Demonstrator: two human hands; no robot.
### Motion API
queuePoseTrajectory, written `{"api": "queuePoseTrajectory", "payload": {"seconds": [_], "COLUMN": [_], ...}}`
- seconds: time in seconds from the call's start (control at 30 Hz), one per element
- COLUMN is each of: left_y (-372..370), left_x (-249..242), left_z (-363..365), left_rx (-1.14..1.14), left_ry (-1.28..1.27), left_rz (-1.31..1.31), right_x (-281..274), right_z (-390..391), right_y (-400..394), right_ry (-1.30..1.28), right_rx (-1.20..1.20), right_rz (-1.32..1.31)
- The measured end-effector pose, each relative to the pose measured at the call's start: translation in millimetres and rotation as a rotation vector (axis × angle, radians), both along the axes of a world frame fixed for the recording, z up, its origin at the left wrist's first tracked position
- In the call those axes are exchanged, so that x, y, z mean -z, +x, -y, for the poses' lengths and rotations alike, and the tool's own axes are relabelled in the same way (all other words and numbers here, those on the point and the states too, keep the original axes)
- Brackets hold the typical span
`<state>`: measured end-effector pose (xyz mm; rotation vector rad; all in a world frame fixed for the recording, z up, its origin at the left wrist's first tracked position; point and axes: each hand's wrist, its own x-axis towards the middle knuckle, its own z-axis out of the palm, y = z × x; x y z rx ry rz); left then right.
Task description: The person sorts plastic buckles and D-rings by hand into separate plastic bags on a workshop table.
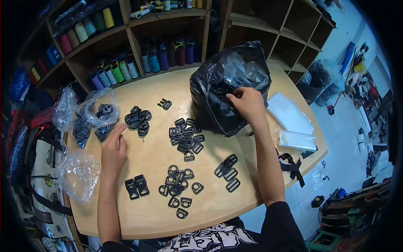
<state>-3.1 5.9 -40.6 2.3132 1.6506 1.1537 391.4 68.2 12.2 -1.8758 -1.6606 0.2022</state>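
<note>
My right hand (248,104) reaches into the mouth of a black plastic bag (218,110), its fingertips hidden among dark parts and clear plastic. My left hand (114,145) lies on the table with its fingers stretched out and nothing in them, beside a clear bag (105,110) of black parts. Just right of it is a small pile of rounded black buckles (138,119). A pile of black strap sliders (184,136) sits mid-table, with black D-rings (176,182) nearer me. Two side-release buckles (137,186) lie side by side, and larger sliders (228,172) form a group at the right.
Behind the wooden table (155,218) stand shelves (168,25) with thread spools (117,72). Clear plastic sheets (290,115) and a black strap (291,166) lie at the right edge. A crumpled clear bag (79,173) and a sewing machine (48,193) are at the left. One buckle piece (164,103) lies apart.
</note>
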Motion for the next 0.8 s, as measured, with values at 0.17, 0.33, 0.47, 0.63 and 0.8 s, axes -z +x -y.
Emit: {"api": "queuePoseTrajectory", "payload": {"seconds": [0.17,0.33,0.47,0.63,0.8], "left_y": [-0.6,2.9,15.2,49.9,146.3], "left_x": [0.5,-4.6,-6.7,-21.9,-76.8], "left_z": [1.0,1.5,-0.5,0.0,-28.1], "left_rx": [-0.001,0.012,0.052,0.195,0.638], "left_ry": [0.001,0.03,0.061,0.08,0.163], "left_rz": [0.036,0.002,0.05,0.048,0.01], "right_x": [3.8,-2.4,1.2,-4.7,-10.5], "right_z": [-2.9,-4.7,-2.3,-6.9,-16.3], "right_y": [-0.8,16.1,12.1,-6.6,0.9], "right_ry": [-0.021,0.073,0.018,-0.12,-0.151], "right_rx": [0.035,0.041,-0.017,0.039,-0.025], "right_rz": [0.082,-0.221,-0.107,0.115,0.089]}}
